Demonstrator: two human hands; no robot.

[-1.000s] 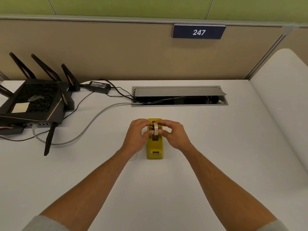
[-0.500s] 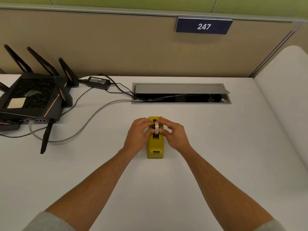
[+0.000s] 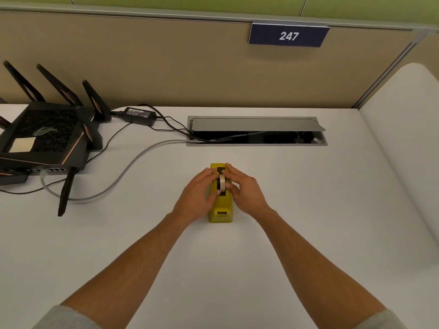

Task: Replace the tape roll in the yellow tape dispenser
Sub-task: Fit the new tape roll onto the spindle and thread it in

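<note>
The left hand (image 3: 198,194) and right hand (image 3: 244,189) pinch the small white tape roll (image 3: 222,183) from both sides, low in the yellow plastic tape dispenser (image 3: 221,210) on the white desk (image 3: 308,222). The roll looks light and stiff; its flat sides seem best to grip.

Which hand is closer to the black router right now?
Left. The left hand is on the yellow tape dispenser's router side; the right hand is on the far side. The router sits far left.
</note>
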